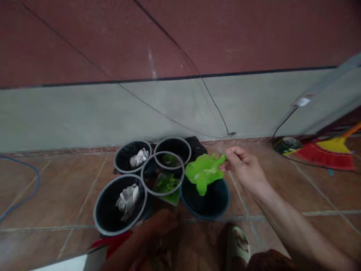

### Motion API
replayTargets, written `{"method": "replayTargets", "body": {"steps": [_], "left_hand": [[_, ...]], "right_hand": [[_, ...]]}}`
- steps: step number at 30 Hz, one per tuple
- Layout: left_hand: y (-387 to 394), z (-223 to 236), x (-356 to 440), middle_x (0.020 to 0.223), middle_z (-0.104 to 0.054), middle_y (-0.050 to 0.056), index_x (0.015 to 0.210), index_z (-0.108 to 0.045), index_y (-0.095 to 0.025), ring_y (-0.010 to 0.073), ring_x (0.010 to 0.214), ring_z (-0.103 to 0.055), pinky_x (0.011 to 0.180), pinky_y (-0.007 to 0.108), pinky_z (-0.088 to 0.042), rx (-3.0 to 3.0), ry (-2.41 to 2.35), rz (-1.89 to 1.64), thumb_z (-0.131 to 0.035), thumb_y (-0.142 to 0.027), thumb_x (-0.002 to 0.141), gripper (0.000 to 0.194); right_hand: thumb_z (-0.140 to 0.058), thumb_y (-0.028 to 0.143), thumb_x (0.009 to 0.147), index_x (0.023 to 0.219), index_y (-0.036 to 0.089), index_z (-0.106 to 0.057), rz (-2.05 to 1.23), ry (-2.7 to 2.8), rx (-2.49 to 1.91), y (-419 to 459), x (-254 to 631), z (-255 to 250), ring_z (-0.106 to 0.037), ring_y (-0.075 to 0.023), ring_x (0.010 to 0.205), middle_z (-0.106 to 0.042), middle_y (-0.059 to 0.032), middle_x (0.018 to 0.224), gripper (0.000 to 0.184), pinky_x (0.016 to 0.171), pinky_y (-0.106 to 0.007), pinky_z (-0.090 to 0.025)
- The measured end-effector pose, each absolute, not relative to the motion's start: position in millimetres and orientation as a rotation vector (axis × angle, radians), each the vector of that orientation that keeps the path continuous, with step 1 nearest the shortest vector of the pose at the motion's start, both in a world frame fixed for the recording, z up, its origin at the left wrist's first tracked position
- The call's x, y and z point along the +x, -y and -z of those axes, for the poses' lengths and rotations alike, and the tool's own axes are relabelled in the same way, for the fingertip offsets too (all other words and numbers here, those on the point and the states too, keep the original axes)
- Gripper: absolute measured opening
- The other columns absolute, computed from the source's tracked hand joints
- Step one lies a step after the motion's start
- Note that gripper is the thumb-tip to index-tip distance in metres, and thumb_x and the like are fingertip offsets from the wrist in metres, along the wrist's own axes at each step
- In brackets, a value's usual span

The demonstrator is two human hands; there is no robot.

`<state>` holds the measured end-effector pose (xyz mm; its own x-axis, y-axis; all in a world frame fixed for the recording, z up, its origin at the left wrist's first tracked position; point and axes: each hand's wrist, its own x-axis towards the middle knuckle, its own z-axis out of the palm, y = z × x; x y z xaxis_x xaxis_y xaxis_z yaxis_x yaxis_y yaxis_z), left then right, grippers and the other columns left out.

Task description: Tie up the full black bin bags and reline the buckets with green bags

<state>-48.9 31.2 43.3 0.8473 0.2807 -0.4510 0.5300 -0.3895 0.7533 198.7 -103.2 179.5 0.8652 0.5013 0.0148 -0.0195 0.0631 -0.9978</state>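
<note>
My right hand (pixel 243 165) pinches the edge of a bright green, thin, crumpled plastic bag (pixel 204 171). The bag hangs over a blue bin (pixel 225 205) with a dark inside. In shadow at the bottom centre is my left hand (pixel 166 221), its fingers blurred and dark, below a see-through bin with a grey rim (pixel 163 195). More green pieces (pixel 167 183) show through that bin. Behind it stands a black-lined bin (pixel 189 146) with something green inside.
Two black-lined bins, one at the back left (pixel 115 162) and one in front (pixel 96 212), hold crumpled white material. A black bag (pixel 197 146) lies by the wall. At right are a red and yellow broom (pixel 327 154), a can (pixel 290 144) and a cable. A blue hose (pixel 35 184) curves at left.
</note>
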Motion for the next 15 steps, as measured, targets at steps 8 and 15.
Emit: {"method": "replayTargets", "body": {"steps": [8,15], "left_hand": [[1,-148,35,0.116,-0.07,0.008,0.116,-0.068,-0.019,0.0247,0.104,-0.064,0.095,0.036,-0.048,2.2,-0.452,-0.297,-0.073,-0.03,0.074,0.044],[30,-111,43,0.059,-0.057,-0.003,0.067,-0.062,-0.016,0.0116,0.059,-0.053,0.06,0.024,-0.041,1.728,-0.589,-0.301,-0.067,-0.036,0.079,0.024]], "right_hand": [[-0.086,0.05,0.061,0.071,0.016,-0.061,-0.682,0.196,-1.227,131,160,-178,-0.062,-0.0109,0.046,-0.066,0.0012,0.062,0.043,0.046,-0.021,-0.052],[-0.086,0.027,0.055,0.099,0.019,-0.071,-0.454,0.461,-1.473,174,188,-143,-0.065,-0.0128,0.067,-0.072,0.0001,0.084,0.048,0.062,-0.025,-0.054]]}}
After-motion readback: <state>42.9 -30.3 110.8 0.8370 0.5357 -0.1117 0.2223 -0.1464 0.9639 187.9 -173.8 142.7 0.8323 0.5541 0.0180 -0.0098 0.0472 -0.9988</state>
